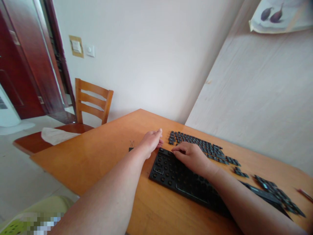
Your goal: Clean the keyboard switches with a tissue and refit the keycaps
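Observation:
A black keyboard (168, 174) lies at a slant on the wooden table, its keycaps off and the switch sockets bare. Above its far left corner is my left hand (152, 141), fingers stretched out and partly hidden behind the palm; I see nothing in it. My right hand (192, 156) is over the keyboard's far edge, thumb and fingertips pinched together. Whatever is between those fingertips is too small or hidden to name. Beyond the keyboard lie rows of loose black keycaps (205, 143), close to the right hand's knuckles.
A black binder clip (131, 149) sits left of my left forearm. More keycaps (276, 192) are spread at the right, near a thin reddish tool (305, 194). A wooden chair (94, 104) stands beyond the wooden table (97, 163), with walls behind.

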A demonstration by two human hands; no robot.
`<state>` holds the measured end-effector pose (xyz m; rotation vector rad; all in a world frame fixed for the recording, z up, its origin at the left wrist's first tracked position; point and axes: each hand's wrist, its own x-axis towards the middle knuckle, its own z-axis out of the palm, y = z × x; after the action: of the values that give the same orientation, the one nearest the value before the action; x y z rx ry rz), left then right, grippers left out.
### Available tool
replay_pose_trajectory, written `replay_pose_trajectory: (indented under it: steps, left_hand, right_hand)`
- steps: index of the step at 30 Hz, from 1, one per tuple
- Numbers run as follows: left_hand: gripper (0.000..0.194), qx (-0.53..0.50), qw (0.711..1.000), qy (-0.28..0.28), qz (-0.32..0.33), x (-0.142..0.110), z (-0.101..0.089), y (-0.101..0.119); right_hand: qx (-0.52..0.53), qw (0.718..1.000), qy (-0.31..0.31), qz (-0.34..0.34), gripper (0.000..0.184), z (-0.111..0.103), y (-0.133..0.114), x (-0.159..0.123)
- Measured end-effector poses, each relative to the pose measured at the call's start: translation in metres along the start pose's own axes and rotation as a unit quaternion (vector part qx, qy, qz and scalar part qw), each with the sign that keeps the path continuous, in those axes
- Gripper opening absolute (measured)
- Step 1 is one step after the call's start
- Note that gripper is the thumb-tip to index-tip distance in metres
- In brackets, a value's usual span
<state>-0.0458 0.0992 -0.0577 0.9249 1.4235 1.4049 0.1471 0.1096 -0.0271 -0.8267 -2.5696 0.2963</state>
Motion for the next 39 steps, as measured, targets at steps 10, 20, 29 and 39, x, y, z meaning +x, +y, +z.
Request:
replay_pose_trajectory:
  steps: [10, 20, 29, 39]
  left_hand:
    - [0.041, -0.009, 1.000, 0.002, 0.003, -0.001, 0.000, 0.000]
    - [0.040, -0.012, 1.000, 0.000, 0.003, -0.001, 0.000, 0.000]
    - [0.040, -0.017, 1.000, -0.001, 0.000, 0.001, -0.001, -0.001]
    - [0.040, -0.011, 1.000, -0.005, 0.002, 0.001, -0.001, -0.002]
  right_hand:
    - [-0.061, 0.997, -0.029, -0.046, 0.025, -0.009, -0.019, -0.008]
    - [-0.064, 0.996, -0.036, -0.047, 0.026, -0.003, -0.018, -0.007]
    - [-0.073, 0.996, -0.014, -0.046, 0.025, -0.006, -0.019, -0.008]
    - [-0.102, 0.993, -0.050, -0.044, 0.027, -0.003, -0.021, -0.008]
